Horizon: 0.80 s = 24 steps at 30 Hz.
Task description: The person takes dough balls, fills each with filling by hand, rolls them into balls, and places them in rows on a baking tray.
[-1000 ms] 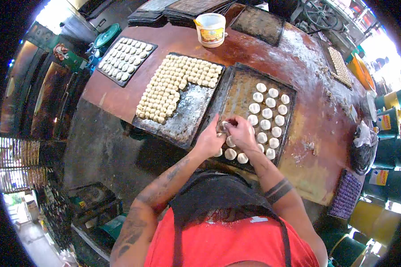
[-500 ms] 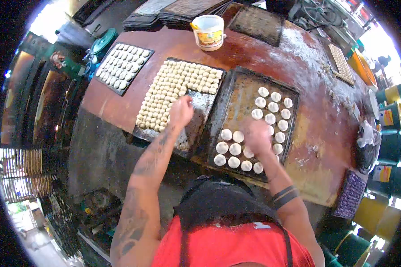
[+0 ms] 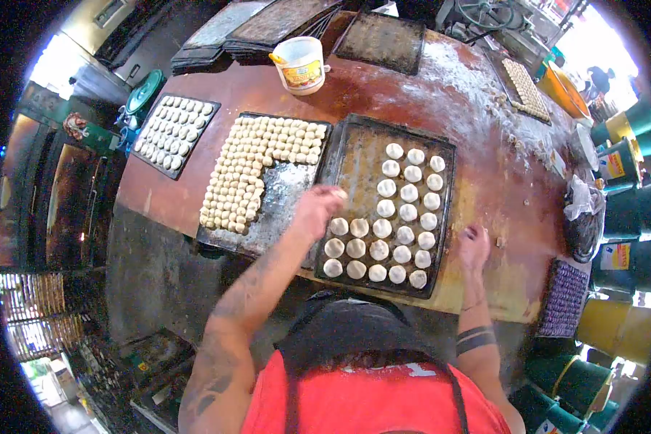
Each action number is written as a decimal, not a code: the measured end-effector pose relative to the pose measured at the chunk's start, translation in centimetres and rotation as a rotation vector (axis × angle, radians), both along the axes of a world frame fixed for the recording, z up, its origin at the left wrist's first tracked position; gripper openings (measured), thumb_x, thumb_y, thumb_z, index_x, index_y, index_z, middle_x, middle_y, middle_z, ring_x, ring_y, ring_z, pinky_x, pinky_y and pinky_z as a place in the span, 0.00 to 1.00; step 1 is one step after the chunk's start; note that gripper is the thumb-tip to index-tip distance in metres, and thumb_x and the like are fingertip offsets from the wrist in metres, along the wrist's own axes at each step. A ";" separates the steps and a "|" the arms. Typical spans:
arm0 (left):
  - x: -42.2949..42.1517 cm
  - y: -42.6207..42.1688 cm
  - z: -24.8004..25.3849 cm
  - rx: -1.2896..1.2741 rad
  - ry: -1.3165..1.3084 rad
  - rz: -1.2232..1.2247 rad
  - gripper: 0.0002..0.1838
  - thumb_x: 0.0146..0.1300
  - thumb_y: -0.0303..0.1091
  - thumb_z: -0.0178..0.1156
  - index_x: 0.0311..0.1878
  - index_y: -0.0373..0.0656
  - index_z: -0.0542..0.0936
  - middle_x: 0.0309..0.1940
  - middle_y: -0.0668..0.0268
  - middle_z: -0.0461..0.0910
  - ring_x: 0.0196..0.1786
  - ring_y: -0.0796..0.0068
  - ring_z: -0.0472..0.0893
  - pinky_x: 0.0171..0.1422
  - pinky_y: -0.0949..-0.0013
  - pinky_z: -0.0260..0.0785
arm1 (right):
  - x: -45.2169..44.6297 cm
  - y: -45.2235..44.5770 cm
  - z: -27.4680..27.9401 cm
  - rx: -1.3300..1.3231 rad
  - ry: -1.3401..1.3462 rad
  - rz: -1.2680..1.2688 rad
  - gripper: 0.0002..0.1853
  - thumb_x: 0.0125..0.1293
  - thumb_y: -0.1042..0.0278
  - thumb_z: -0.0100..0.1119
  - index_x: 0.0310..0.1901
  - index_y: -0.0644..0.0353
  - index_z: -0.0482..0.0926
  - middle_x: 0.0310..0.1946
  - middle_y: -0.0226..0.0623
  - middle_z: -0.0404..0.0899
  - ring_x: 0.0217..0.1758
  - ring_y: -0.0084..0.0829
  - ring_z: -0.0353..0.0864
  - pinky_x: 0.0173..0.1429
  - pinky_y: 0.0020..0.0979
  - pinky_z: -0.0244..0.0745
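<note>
My left hand (image 3: 317, 211) is over the gap between two trays, its fingers pinched on a small dough ball (image 3: 341, 194). Below and left of it lies a metal tray (image 3: 286, 189) with many small dough balls (image 3: 228, 177) packed in rows and a bare, flour-dusted part. To the right, a dark baking tray (image 3: 362, 159) carries flattened white dough rounds (image 3: 409, 193) in rows. My right hand (image 3: 474, 247) is beyond that tray's right edge, low over the wooden tabletop. Its fingers are curled in, and whatever they may hold is hidden.
A white bucket (image 3: 301, 66) stands at the back. Another tray of dough rounds (image 3: 175, 134) lies far left. Stacked dark trays (image 3: 217, 40) sit behind it. Loose flour (image 3: 477, 87) covers the table's far right, near a tray of small pieces (image 3: 526, 90) and an orange basin (image 3: 564, 88).
My left hand has moved right from the dough-ball tray and now shows a ball. My right hand has gone from above the dough rounds to the tabletop on the right. The view has shifted.
</note>
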<state>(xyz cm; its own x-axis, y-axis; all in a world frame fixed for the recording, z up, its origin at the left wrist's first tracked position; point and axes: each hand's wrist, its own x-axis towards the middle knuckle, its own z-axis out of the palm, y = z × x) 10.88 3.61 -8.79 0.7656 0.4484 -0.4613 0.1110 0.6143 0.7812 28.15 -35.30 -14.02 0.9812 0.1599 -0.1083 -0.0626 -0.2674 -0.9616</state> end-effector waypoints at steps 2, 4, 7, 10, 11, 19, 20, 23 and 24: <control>-0.3 -5.2 4.2 -0.026 0.072 -0.075 0.13 0.63 0.19 0.63 0.52 0.33 0.78 0.40 0.59 0.84 0.39 0.71 0.84 0.43 0.70 0.80 | -4.6 7.5 6.8 0.060 -0.201 0.092 0.13 0.63 0.75 0.65 0.49 0.64 0.81 0.41 0.36 0.82 0.46 0.25 0.82 0.50 0.28 0.78; -0.2 -7.9 4.4 0.043 0.027 -0.150 0.14 0.65 0.20 0.63 0.54 0.33 0.77 0.41 0.59 0.84 0.38 0.73 0.85 0.42 0.70 0.81 | -7.4 12.0 10.5 -0.041 -0.110 0.327 0.14 0.63 0.72 0.71 0.48 0.63 0.81 0.41 0.31 0.84 0.44 0.21 0.81 0.50 0.27 0.78; -0.1 -9.3 7.7 0.009 0.006 -0.225 0.14 0.67 0.23 0.61 0.55 0.34 0.77 0.45 0.61 0.84 0.42 0.75 0.84 0.46 0.72 0.80 | -9.0 15.3 15.0 -0.148 -0.504 0.506 0.10 0.60 0.69 0.70 0.43 0.59 0.83 0.39 0.41 0.85 0.45 0.42 0.85 0.50 0.37 0.79; -0.4 -9.7 8.2 -0.171 -0.147 -0.174 0.13 0.70 0.25 0.58 0.56 0.37 0.78 0.47 0.65 0.83 0.47 0.79 0.82 0.52 0.74 0.78 | -9.4 15.9 14.4 -0.177 -0.674 0.514 0.11 0.60 0.76 0.67 0.45 0.63 0.82 0.42 0.45 0.84 0.46 0.43 0.84 0.50 0.38 0.79; -0.6 -9.5 8.3 -0.152 -0.129 -0.167 0.13 0.71 0.25 0.58 0.56 0.37 0.77 0.47 0.65 0.83 0.47 0.78 0.81 0.53 0.74 0.78 | -9.9 15.9 14.5 -0.150 -0.789 0.581 0.13 0.60 0.76 0.67 0.47 0.62 0.83 0.45 0.45 0.83 0.49 0.43 0.83 0.51 0.38 0.79; -0.3 -9.6 10.3 -0.010 -0.310 -0.128 0.15 0.69 0.25 0.63 0.57 0.36 0.77 0.46 0.62 0.83 0.47 0.75 0.82 0.53 0.71 0.76 | -9.5 15.2 16.9 0.234 0.067 0.505 0.15 0.62 0.70 0.69 0.50 0.61 0.82 0.39 0.34 0.83 0.38 0.25 0.79 0.46 0.29 0.77; -0.2 -10.1 11.0 -0.092 -0.287 -0.104 0.14 0.69 0.26 0.63 0.56 0.36 0.78 0.46 0.62 0.83 0.47 0.75 0.82 0.52 0.71 0.76 | -9.2 15.2 15.6 0.313 0.071 0.463 0.12 0.65 0.68 0.67 0.49 0.60 0.82 0.37 0.31 0.83 0.36 0.22 0.78 0.45 0.28 0.77; 0.0 -9.8 11.9 0.056 -0.178 -0.141 0.13 0.68 0.26 0.63 0.55 0.35 0.80 0.48 0.62 0.83 0.47 0.73 0.82 0.50 0.68 0.77 | -9.7 16.2 16.7 0.391 0.204 0.315 0.12 0.69 0.75 0.62 0.52 0.63 0.77 0.43 0.30 0.80 0.46 0.22 0.79 0.53 0.28 0.76; -0.1 -9.5 13.2 0.307 -0.100 -0.171 0.13 0.67 0.25 0.62 0.54 0.35 0.80 0.49 0.61 0.83 0.47 0.73 0.82 0.50 0.68 0.77 | -10.2 16.8 16.7 0.463 0.133 0.330 0.13 0.69 0.75 0.62 0.53 0.63 0.77 0.43 0.30 0.79 0.45 0.22 0.78 0.50 0.25 0.76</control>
<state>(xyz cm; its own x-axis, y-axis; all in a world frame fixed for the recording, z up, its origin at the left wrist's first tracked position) 10.75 -5.92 4.40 0.8759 0.4163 -0.2438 0.1050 0.3286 0.9386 17.91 -18.51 2.65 0.8543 0.5146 -0.0728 -0.1753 0.1534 -0.9725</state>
